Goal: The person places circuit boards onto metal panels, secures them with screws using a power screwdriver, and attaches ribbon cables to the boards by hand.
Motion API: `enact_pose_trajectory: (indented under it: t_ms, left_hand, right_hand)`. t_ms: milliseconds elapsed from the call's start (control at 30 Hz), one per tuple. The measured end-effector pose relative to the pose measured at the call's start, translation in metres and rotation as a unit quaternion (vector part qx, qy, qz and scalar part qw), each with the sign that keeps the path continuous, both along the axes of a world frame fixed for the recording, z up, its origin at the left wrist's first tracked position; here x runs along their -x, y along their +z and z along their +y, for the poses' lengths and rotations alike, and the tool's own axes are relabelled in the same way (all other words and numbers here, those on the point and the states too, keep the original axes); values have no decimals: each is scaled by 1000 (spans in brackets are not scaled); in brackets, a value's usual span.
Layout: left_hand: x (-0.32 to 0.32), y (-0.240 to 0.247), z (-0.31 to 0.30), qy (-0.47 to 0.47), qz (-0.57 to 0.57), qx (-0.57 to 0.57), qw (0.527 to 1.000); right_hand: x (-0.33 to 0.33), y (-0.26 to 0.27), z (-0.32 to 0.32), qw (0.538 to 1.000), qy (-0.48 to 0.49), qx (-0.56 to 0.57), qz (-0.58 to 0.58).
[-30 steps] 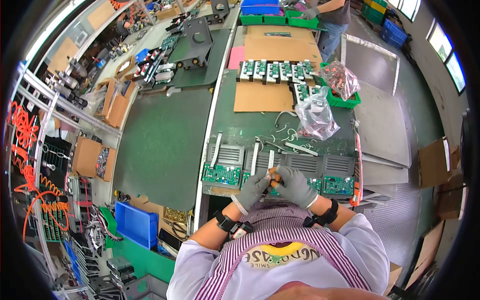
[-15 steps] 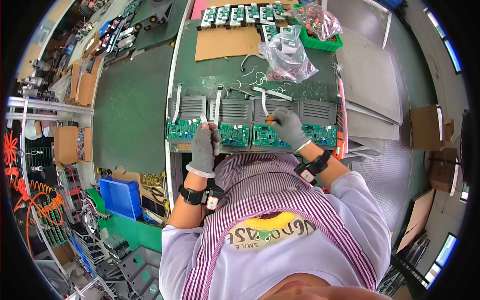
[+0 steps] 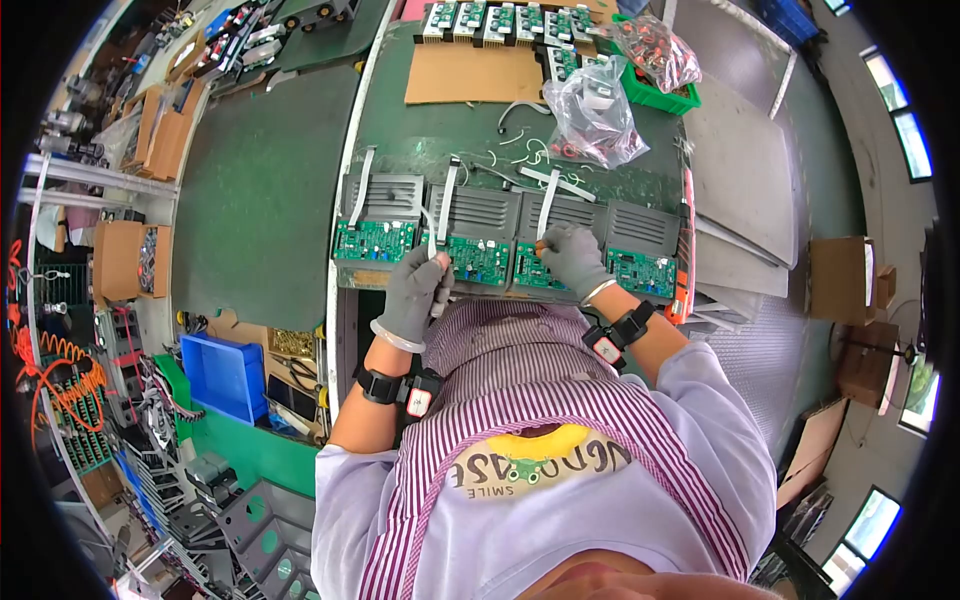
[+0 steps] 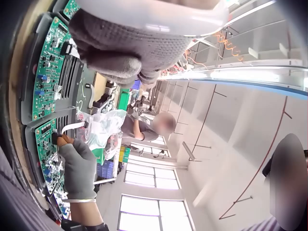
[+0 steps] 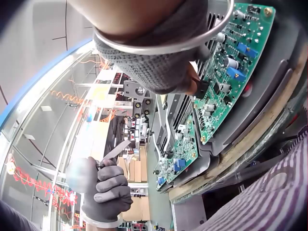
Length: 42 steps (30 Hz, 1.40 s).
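My right hand [image 3: 578,262] pinches the black connector [image 5: 201,89] of a white ribbon cable [image 3: 547,205] at the third green circuit board from the left; the fingertips cover part of the connector. The cable [image 4: 73,126] bends away from those fingers. My left hand [image 3: 410,295] is beside the second board [image 3: 480,262], fingers curled round a flat, pale, pointed strip [image 5: 116,150]. That strip sticks up out of the fist [image 5: 108,192] in the right wrist view. Both hands wear grey gloves, with some fingertips bare.
Grey slotted housings [image 3: 385,193] stand in a row behind the boards. Farther back are a clear plastic bag [image 3: 598,120], cardboard [image 3: 475,75], a green bin [image 3: 660,95] and several heat-sinked boards [image 3: 500,22]. A blue tray [image 3: 222,378] sits at the left.
My hands were together a second ago and have come apart. Over the last half second the right fingers, with the cable end, have come down to the board. The head view has shifted.
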State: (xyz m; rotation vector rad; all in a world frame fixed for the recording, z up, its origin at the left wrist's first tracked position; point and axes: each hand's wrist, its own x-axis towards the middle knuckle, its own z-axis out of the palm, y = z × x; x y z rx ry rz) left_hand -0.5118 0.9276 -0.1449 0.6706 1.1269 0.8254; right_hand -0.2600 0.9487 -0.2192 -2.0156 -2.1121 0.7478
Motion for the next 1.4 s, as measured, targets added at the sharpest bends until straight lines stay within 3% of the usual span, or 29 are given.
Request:
enact_pose_trajectory:
  t_ms: [100, 300, 400, 500, 600, 800, 900, 1000, 1100, 1133, 1267, 1367, 1400]
  left_hand:
    - [5, -12, 2, 7, -17, 8, 1000]
    - [-6, -19, 8, 51, -172, -6, 984]
    - [-10, -15, 11, 7, -161, -27, 987]
    - [-15, -13, 10, 5, -140, -14, 990]
    - [-18, -14, 9, 16, -132, -7, 991]
    - [-18, -18, 9, 72, -111, -72, 989]
    - [-14, -11, 7, 105, -103, -80, 986]
    - [-11, -23, 7, 126, -102, -94, 982]
    - [-5, -25, 12, 110, -134, -54, 983]
    - [-2, -25, 14, 103, -147, -33, 983]
    - [12, -23, 40, -15, -196, -86, 977]
    - [12, -19, 53, -25, -128, -91, 987]
    - [11, -20, 57, -21, -103, -105, 989]
  right_hand:
    - [2, 10, -7, 998, -10, -55, -33]
    - [4, -1, -16, 997, -35, -70, -12]
    - [1, 0, -11, 997, -44, -55, 31]
    - [-2, 17, 6, 998, 13, 48, -34]
    - [-4, 21, 10, 995, 57, 50, -65]
    - [-4, -6, -8, 1000, -4, -20, 1]
    - [-7, -8, -4, 998, -37, -4, 52]
    - [-5, 6, 10, 1000, 12, 14, 5]
    - [5, 10, -9, 985, 91, -144, -39]
    - [3, 1, -13, 986, 63, -151, -1]
    - [-11, 1, 4, 999, 27, 34, 25]
    - [-14, 17, 10, 996, 85, 8, -15]
    - [-16, 17, 13, 998, 59, 22, -6]
